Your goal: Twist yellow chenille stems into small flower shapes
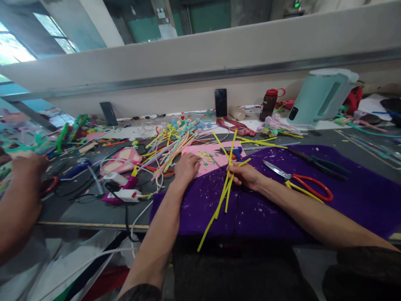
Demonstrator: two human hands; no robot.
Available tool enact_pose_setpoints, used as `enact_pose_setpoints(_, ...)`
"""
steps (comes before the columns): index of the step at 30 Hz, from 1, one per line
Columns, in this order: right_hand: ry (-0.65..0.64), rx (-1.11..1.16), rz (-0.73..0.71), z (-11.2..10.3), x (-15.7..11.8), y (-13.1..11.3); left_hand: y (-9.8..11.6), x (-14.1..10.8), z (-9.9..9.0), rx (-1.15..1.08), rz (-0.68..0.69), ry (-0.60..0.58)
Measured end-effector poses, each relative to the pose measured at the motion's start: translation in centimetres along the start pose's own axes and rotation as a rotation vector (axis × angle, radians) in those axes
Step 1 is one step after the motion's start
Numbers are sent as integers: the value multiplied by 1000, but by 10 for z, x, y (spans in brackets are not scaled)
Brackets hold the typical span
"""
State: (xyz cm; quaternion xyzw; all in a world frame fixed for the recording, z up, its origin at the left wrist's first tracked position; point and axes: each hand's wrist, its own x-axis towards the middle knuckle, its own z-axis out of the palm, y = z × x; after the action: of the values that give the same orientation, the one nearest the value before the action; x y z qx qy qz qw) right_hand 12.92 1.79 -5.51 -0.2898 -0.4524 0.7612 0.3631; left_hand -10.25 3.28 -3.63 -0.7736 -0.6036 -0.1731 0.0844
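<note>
My right hand pinches a loose bundle of yellow pipe cleaners above the purple cloth; the stems cross and fan out above and below the fingers. My left hand rests on the pink sheet, its fingers bent together beside a scatter of small cut pieces. Whatever its fingertips hold is too small to make out. Behind the bundle lies a blue glue gun, partly covered by the stems. Scissors with red handles lie to the right of my right hand.
Pliers lie on the cloth's right side. Coloured pipe cleaners pile up behind my left hand. A plugged-in power strip with cables sits at left, near a co-worker's arm. A phone, bottle and kettle stand behind.
</note>
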Motion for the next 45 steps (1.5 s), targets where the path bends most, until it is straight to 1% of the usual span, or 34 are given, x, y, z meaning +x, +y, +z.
enact_pose_setpoints(1,1,-3,-2,0,0,0,5,1,2,-57,117,-10)
enact_pose_setpoints(3,2,-8,-7,-1,0,1,17,4,7,-144,353,-90)
enact_pose_setpoints(4,1,-9,-8,-1,0,1,22,6,9,-152,416,-129)
enact_pose_setpoints(5,0,-10,-9,-1,0,1,26,7,10,-145,439,-153)
enact_pose_setpoints(6,0,-10,-8,0,-1,0,28,8,11,-128,430,-165)
enact_pose_setpoints(8,2,-16,-2,0,-1,0,26,8,11,-78,349,-159)
enact_pose_setpoints(12,14,-30,5,1,-1,0,11,5,9,18,156,-130)
enact_pose_setpoints(16,2,-39,3,1,-1,0,2,2,9,46,124,-150)
enact_pose_setpoints(18,7,-42,3,1,-1,0,2,2,9,85,99,-154)
enact_pose_setpoints(21,7,-41,2,1,-2,-1,5,2,7,149,23,-149)
enact_pose_setpoints(23,4,-39,3,1,-1,0,8,2,3,162,-19,-121)
enact_pose_setpoints(25,8,-45,-1,1,-1,0,12,2,-2,131,-42,-56)
enact_pose_setpoints(28,30,-94,-28,4,-2,-1,24,3,-11,-15,-96,82)
enact_pose_setpoints(29,29,-122,-39,5,-3,-2,29,3,-15,-96,-127,110)
enact_pose_setpoints(30,19,-154,-48,7,-4,-2,35,3,-18,-200,-153,115)
enact_pose_setpoints(31,-2,-184,-52,10,-5,-3,41,2,-20,-336,-162,80)
enact_pose_setpoints(32,-30,-202,-55,12,-6,-4,48,0,-23,-512,-139,-18)
enact_pose_setpoints(33,-62,-215,-49,14,-7,-4,54,-2,-25,-706,-118,-142)
enact_pose_setpoints(34,-92,-221,-41,16,-8,-4,61,-4,-26,-885,-118,-267)
enact_pose_setpoints(35,-116,-228,-30,17,-8,-4,67,-7,-27,-1033,-126,-363)
enact_pose_setpoints(37,-148,-243,1,17,-8,-1,77,-11,-28,-1228,-139,-495)
enact_pose_setpoints(39,-172,-246,29,17,-7,1,83,-14,-27,-1343,-152,-594)
enact_pose_setpoints(41,-192,-231,48,17,-6,3,85,-15,-26,-1399,-166,-628)
enact_pose_setpoints(42,-205,-220,55,18,-6,3,84,-15,-25,-1406,-168,-608)
enact_pose_setpoints(45,-232,-200,54,23,-8,2,81,-15,-23,-1382,-155,-497)
